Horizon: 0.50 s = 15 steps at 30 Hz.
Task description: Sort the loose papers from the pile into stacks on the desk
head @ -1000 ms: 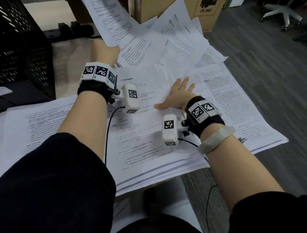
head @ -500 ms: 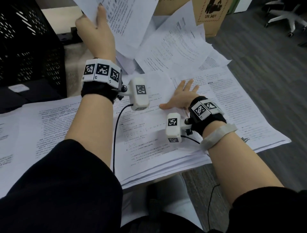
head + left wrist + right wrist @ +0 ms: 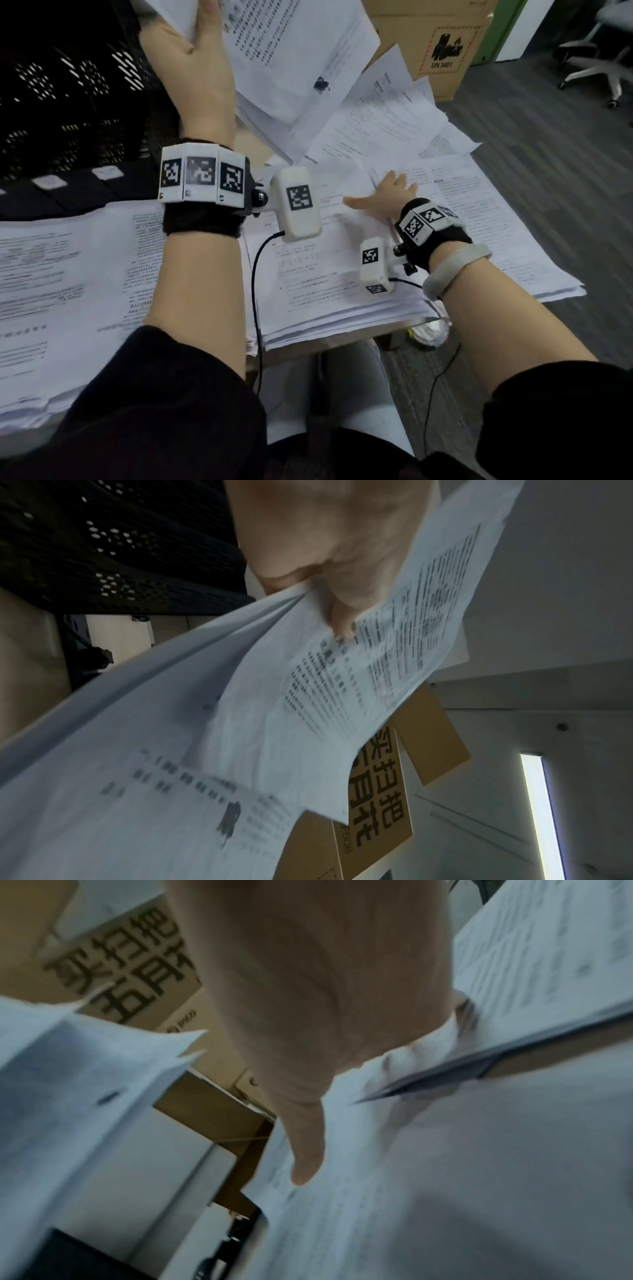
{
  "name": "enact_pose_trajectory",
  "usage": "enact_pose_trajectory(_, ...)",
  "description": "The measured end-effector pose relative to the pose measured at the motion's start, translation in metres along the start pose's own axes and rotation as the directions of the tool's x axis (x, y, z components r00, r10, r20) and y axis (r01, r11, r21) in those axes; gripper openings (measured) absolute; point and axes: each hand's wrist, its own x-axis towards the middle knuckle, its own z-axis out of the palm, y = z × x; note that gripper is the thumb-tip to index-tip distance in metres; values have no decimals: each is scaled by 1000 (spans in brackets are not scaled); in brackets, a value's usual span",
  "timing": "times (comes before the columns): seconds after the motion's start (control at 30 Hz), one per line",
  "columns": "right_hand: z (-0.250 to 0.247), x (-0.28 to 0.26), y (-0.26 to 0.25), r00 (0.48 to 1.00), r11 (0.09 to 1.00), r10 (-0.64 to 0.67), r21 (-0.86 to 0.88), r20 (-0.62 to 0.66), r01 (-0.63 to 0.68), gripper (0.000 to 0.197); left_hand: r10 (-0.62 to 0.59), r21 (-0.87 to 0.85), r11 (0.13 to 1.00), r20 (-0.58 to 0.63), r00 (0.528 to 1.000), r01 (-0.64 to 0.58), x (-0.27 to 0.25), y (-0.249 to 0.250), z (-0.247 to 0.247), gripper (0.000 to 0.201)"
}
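My left hand (image 3: 191,58) is raised high at the top left and pinches a bundle of printed sheets (image 3: 294,51) by one edge. In the left wrist view that hand (image 3: 329,569) grips those held sheets (image 3: 212,723), which hang and fan out below it. My right hand (image 3: 383,198) lies flat with spread fingers on the middle stack (image 3: 325,284), and in the right wrist view its thumb (image 3: 304,1153) presses that stack (image 3: 445,1177). A messy pile of loose papers (image 3: 387,126) lies behind it. Further stacks lie at the left (image 3: 61,281) and right (image 3: 507,219).
A black perforated crate (image 3: 68,102) stands at the back left. A cardboard box (image 3: 442,44) stands behind the pile on the grey floor (image 3: 561,164). The desk's front edge (image 3: 329,346) runs just under the middle stack. An office chair base (image 3: 603,72) is at the far right.
My left hand has risen from the pile with a bundle of sheets, lifting them up toward the camera. My right hand has stayed flat on the middle stack.
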Motion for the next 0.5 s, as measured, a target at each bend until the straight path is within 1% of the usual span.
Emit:
enact_pose_trajectory(0.07, -13, -14, -1, 997, 988, -73, 135, -19, 75, 106, -78, -55, 995, 60, 995, 82, -3, 7, -7, 25)
enact_pose_trajectory(0.1, -20, -21, -1, 991, 962, -125, 241, -43, 132, 96, -128, -102, 986, 74, 989, 135, -7, 10, -10, 23)
enact_pose_trajectory(0.13, -25, -30, -1, 982, 912, -172, 364, -80, 189, 84, -154, -109, 981, 71, 986, 161, -12, 11, -15, 22)
enact_pose_trajectory(0.17, -29, -38, -1, 971, 837, -201, 493, -130, 239, 71, -185, -124, 973, 84, 979, 195, -17, 11, -21, 20)
enact_pose_trajectory(0.2, -32, -47, -1, 962, 747, -206, 606, -181, 274, 61, -192, -113, 973, 93, 977, 202, -21, 11, -27, 17)
enact_pose_trajectory(0.23, -33, -56, -1, 957, 652, -198, 701, -213, 290, 55, -183, -95, 976, 116, 976, 195, -25, 11, -32, 15)
enact_pose_trajectory(0.3, -34, -74, 0, 963, 468, -181, 844, -198, 262, 54, -154, -39, 986, 145, 977, 161, -33, 13, -43, 16)
enact_pose_trajectory(0.33, -33, -82, 1, 964, 388, -192, 888, -182, 245, 52, -157, -18, 987, 158, 975, 162, -38, 14, -48, 18)
enact_pose_trajectory(0.37, -30, -89, 3, 960, 321, -215, 916, -179, 242, 45, -169, -14, 985, 175, 970, 174, -41, 15, -52, 21)
enact_pose_trajectory(0.43, -23, -101, 7, 946, 237, -247, 934, -210, 269, 27, -210, -10, 976, 205, 956, 217, -48, 19, -60, 24)
enact_pose_trajectory(0.5, -14, -112, 13, 933, 177, -240, 933, -267, 313, 21, -234, 2, 971, 230, 945, 240, -55, 24, -67, 22)
